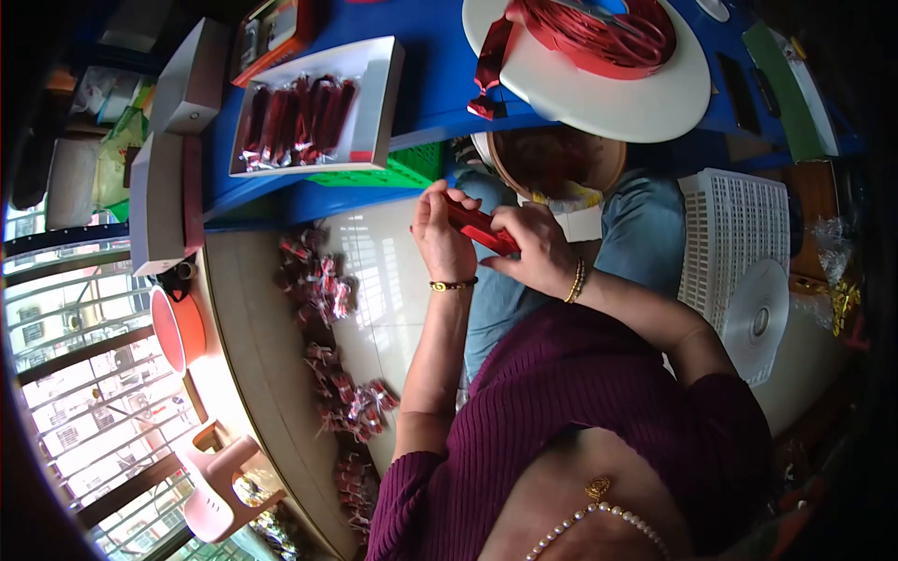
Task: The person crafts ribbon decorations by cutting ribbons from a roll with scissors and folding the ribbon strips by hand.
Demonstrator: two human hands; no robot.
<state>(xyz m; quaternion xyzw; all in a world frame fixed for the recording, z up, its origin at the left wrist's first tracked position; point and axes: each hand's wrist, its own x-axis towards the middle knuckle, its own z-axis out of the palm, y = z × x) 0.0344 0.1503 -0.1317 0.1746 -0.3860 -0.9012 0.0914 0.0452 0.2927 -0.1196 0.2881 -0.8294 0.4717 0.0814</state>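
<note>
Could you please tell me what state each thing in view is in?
Red strip: slanted, gripped by left hand and right hand.
White box: open, holding packets.
Dark red packets: lined up side by side.
Red ribbon: coiled, on the board.
White round board: partly covered.
Brown bucket: open-topped.
Wrapped bundles: piled on the floor.

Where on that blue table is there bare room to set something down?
A bare strip of blue table lies between the white box and the round white board. The board's near side is bare too, beside the red ribbon coil. Crowded: the box's middle, packed with dark red packets.
</note>
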